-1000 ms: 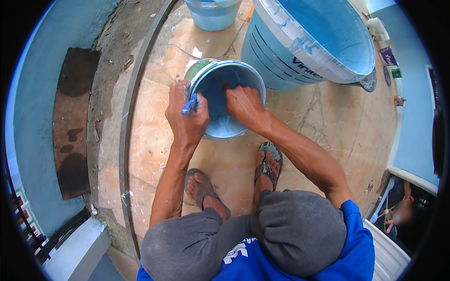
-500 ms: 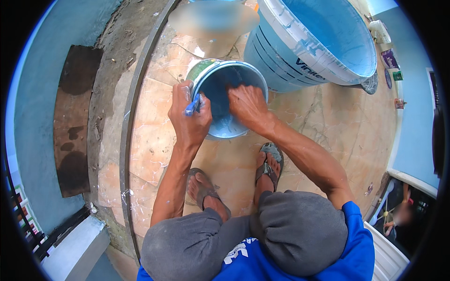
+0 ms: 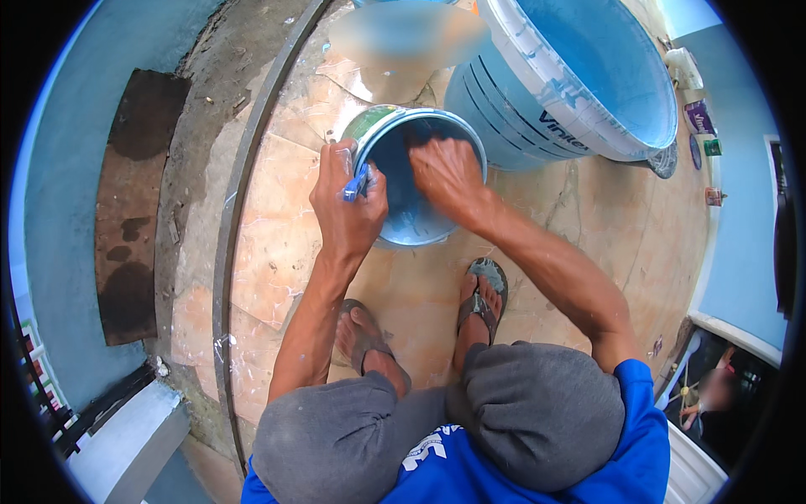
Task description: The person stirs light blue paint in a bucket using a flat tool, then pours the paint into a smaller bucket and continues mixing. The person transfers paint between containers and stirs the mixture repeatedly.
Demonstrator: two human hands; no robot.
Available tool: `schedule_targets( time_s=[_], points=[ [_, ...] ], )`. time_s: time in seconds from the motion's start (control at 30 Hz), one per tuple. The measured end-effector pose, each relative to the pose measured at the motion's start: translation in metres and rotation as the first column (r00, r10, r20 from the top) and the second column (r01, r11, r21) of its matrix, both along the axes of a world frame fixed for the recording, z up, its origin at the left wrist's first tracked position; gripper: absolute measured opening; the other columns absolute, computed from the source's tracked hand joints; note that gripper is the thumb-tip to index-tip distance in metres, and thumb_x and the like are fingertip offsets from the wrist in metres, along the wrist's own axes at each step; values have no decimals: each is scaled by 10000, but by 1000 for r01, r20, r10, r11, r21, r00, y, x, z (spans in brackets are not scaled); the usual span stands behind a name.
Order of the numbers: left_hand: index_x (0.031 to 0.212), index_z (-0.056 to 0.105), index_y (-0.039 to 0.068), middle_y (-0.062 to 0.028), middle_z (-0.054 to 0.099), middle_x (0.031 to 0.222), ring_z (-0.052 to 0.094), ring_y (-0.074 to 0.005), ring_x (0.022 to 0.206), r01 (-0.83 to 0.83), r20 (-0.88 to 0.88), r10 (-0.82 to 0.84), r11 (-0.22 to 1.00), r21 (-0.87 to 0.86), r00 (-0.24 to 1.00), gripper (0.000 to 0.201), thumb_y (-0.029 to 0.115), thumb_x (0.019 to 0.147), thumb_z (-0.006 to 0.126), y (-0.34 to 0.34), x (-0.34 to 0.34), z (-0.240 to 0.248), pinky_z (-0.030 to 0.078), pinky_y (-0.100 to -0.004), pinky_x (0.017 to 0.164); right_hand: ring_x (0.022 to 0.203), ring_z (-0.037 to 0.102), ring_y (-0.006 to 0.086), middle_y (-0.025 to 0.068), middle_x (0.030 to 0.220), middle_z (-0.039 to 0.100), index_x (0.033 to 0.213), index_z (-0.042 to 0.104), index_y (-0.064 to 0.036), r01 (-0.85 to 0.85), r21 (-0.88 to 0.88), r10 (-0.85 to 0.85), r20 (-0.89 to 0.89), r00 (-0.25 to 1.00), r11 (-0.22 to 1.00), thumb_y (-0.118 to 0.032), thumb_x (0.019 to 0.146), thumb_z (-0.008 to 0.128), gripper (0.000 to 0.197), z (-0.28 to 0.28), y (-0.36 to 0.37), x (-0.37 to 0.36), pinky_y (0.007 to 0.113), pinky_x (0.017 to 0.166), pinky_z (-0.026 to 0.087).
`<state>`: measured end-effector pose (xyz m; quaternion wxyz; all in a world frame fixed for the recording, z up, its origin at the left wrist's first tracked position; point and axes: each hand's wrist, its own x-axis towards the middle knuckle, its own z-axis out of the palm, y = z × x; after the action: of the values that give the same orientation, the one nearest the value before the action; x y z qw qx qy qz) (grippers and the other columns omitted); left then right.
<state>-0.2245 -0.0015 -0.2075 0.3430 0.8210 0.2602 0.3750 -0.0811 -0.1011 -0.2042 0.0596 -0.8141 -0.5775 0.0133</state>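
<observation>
A small paint bucket (image 3: 409,240) with blue-smeared inner walls stands tilted toward me on the tiled floor. My left hand (image 3: 348,202) is closed on its left rim. A short blue piece (image 3: 355,184), streaked with paint, sticks out between thumb and fingers there; its kind is unclear. Down inside the bucket's mouth reaches my right hand (image 3: 449,172), knuckles up and fingers curled in. Whatever those fingers hold is hidden by the hand and the dark interior.
A large light-blue paint bucket (image 3: 516,113) stands just beyond on the right. Part of another blue container (image 3: 403,2) shows at the top edge. A raised strip (image 3: 225,277) runs along the left. Small containers (image 3: 698,118) sit by the right wall, and a person (image 3: 714,391) is at lower right.
The view has shifted slightly, so the buckets appear a little farther right. My right hand has moved slightly inside the small bucket; my left hand keeps its hold on the rim.
</observation>
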Motion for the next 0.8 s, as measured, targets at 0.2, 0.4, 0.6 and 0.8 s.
schedule_targets(
  time_s=[0.2, 0.4, 0.6, 0.8],
  points=[
    [1137, 566, 7, -197, 581, 959, 637, -425, 818, 3, -6, -3, 1000, 7, 1000, 338, 10, 815, 668, 0, -1, 6, 526, -457, 681, 670, 730, 308, 155, 670, 693, 727, 747, -94, 9, -96, -10, -9, 1000, 995, -118, 830, 638, 152, -24, -14, -6, 416, 578, 570],
    [1121, 572, 11, -187, 590, 948, 641, -404, 792, -16, 5, 16, 999, 38, 1000, 326, 7, 809, 667, 1, 4, 4, 524, -447, 670, 640, 727, 345, 237, 760, 710, 903, 714, -4, -49, -3, 49, 58, 997, 999, -91, 837, 627, 139, 0, -4, -7, 428, 541, 568],
    [1099, 582, 13, -171, 617, 948, 655, -372, 749, -7, 8, 7, 1000, 30, 1000, 299, 22, 815, 675, -1, 2, 5, 530, -415, 654, 698, 746, 282, 153, 744, 731, 781, 754, -90, -14, -167, 33, 111, 993, 986, -133, 816, 667, 103, -13, 1, 0, 389, 578, 571],
    [1103, 581, 17, -169, 606, 948, 650, -382, 759, -26, 38, 25, 999, 20, 999, 310, 18, 808, 676, 1, 1, 5, 531, -424, 661, 744, 741, 355, 178, 782, 735, 840, 747, -60, 0, -228, -18, -78, 997, 974, -137, 837, 617, 150, -20, -14, -1, 461, 658, 588]
  ],
)
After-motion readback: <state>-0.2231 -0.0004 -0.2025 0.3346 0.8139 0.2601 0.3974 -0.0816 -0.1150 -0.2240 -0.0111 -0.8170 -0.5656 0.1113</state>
